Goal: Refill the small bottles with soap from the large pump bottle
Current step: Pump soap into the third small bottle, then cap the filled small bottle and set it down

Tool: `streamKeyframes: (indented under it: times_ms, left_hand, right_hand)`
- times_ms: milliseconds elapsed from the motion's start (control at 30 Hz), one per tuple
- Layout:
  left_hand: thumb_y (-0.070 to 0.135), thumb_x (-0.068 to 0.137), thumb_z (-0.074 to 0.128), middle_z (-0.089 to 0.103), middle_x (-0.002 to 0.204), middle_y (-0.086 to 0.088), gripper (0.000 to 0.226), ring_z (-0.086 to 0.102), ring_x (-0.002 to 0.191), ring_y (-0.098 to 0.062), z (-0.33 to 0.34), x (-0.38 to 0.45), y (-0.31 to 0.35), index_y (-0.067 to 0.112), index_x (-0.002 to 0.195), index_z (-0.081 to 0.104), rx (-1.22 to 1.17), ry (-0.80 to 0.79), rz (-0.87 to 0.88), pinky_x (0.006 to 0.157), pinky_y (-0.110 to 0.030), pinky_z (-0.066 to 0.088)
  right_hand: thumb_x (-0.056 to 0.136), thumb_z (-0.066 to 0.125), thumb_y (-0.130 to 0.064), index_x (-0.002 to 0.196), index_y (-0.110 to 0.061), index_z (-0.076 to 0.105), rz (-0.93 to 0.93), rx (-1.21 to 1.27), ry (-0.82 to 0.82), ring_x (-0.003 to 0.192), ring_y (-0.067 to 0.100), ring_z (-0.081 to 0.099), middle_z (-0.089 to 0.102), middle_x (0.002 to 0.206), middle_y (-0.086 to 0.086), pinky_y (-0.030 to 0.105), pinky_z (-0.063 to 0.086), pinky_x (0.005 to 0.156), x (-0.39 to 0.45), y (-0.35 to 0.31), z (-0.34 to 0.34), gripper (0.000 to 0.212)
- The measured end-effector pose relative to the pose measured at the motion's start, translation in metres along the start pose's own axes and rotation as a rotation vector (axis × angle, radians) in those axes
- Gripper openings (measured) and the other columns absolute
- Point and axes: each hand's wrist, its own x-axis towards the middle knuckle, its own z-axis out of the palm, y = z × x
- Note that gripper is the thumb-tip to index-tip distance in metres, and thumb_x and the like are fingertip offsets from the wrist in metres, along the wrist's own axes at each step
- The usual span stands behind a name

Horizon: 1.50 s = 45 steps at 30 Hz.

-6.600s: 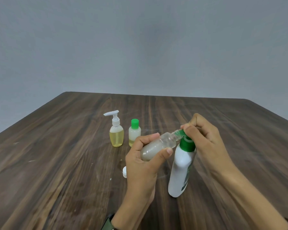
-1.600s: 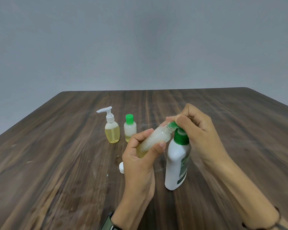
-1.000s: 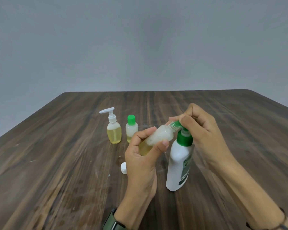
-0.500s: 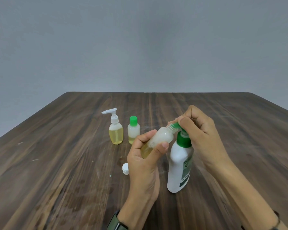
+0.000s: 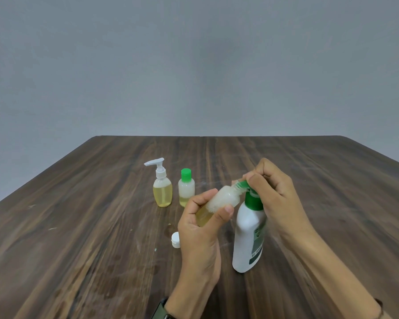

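Tilting small bottle (image 5: pixel 218 204), mouth toward pump nozzle (image 5: pixel 241 184)

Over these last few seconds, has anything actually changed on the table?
The tilted small bottle in the left hand holds more soap and foam. The right hand keeps pressing the large pump bottle. The two filled bottles and the white cap stayed put.

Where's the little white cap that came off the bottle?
In the head view the small white cap lies on the dark wooden table, just left of the left hand and nearer the camera than the green-capped bottle.
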Motion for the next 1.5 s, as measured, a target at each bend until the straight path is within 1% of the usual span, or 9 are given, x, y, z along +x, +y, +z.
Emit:
streamKeyframes:
  times_ms: [400,567,667,767,867,1000,1167,1333,1500]
  left_hand:
    - [-0.002,0.059,0.069,0.074,0.076,0.001,0.032,0.068,0.069,-0.007,0.003,-0.005,-0.003,0.009,0.088,0.061,-0.008,-0.02,-0.042,0.056,-0.015,0.051]
    - [-0.008,0.058,0.074,0.073,0.075,0.002,0.037,0.067,0.069,-0.007,0.002,0.0,-0.001,0.009,0.088,0.062,-0.003,-0.033,-0.006,0.059,-0.014,0.051]
    - [0.0,0.059,0.071,0.073,0.077,0.002,0.032,0.067,0.072,-0.007,-0.004,-0.002,-0.003,0.01,0.088,0.062,-0.019,-0.034,-0.012,0.061,-0.014,0.051]
    - [0.012,0.048,0.08,0.074,0.084,0.005,0.046,0.068,0.08,-0.007,-0.018,0.001,0.004,0.009,0.09,0.062,-0.038,0.003,0.007,0.067,-0.014,0.052]
    - [0.023,0.04,0.086,0.072,0.089,0.003,0.057,0.065,0.077,-0.006,-0.042,0.008,0.017,0.013,0.091,0.063,-0.034,0.075,0.03,0.063,-0.018,0.051]
    - [0.025,0.049,0.087,0.072,0.087,0.0,0.053,0.064,0.079,-0.009,-0.071,0.011,0.034,0.012,0.094,0.062,-0.099,0.108,0.064,0.07,-0.02,0.053]
    - [0.033,0.035,0.091,0.074,0.086,-0.001,0.07,0.066,0.075,-0.006,-0.085,0.005,0.043,0.009,0.095,0.063,-0.156,0.175,0.06,0.068,-0.016,0.053]
    - [0.036,0.033,0.092,0.074,0.088,0.0,0.072,0.066,0.075,-0.005,-0.096,0.0,0.042,0.011,0.095,0.064,-0.154,0.189,0.014,0.067,-0.016,0.053]
    - [0.037,0.036,0.091,0.073,0.096,-0.003,0.078,0.066,0.081,-0.008,-0.1,-0.003,0.041,0.009,0.103,0.063,-0.106,0.168,-0.037,0.071,-0.016,0.053]
  right_hand:
    - [0.078,0.053,-0.025,0.058,-0.022,0.044,0.043,0.028,-0.018,0.078,0.048,0.052,0.05,0.081,0.032,0.043,0.041,0.063,-0.003,-0.004,-0.003,0.022]
    - [0.077,0.052,-0.021,0.062,-0.011,0.045,0.049,0.034,-0.003,0.065,0.026,0.046,0.05,0.079,0.03,0.032,0.04,0.06,0.002,-0.011,-0.005,0.02]
    - [0.081,0.055,-0.036,0.075,-0.014,0.054,0.101,0.097,-0.025,0.078,0.024,0.057,0.063,0.088,0.017,0.047,0.048,0.072,-0.003,-0.009,-0.008,0.023]
    - [0.085,0.051,-0.048,0.098,-0.025,0.052,-0.131,-0.171,0.163,0.1,0.023,0.059,0.06,0.101,-0.012,0.044,0.048,0.087,-0.013,-0.024,-0.016,0.027]
    - [0.09,0.049,-0.02,0.095,-0.015,0.053,-0.542,-0.374,0.384,0.085,0.019,0.055,0.055,0.092,-0.006,0.025,0.043,0.079,-0.039,-0.054,-0.001,0.008]
    - [0.085,0.043,-0.018,0.083,-0.012,0.06,-0.421,-0.553,-0.086,0.072,0.012,0.055,0.062,0.076,-0.002,0.024,0.047,0.07,-0.056,-0.032,0.061,0.018]
    - [0.091,0.043,-0.022,0.119,-0.018,0.052,-0.092,-0.979,-0.582,0.102,0.026,0.052,0.057,0.108,0.007,0.039,0.046,0.083,-0.041,0.028,0.106,0.029]
    - [0.091,0.045,-0.012,0.11,-0.016,0.058,-0.125,-1.05,-0.635,0.101,0.027,0.053,0.059,0.105,0.008,0.035,0.044,0.078,-0.034,0.041,0.115,0.024]
    - [0.076,0.066,-0.004,0.091,-0.023,0.065,-0.025,-0.282,-0.316,0.081,0.011,0.064,0.07,0.089,-0.002,0.019,0.048,0.076,-0.006,-0.016,0.085,0.024]
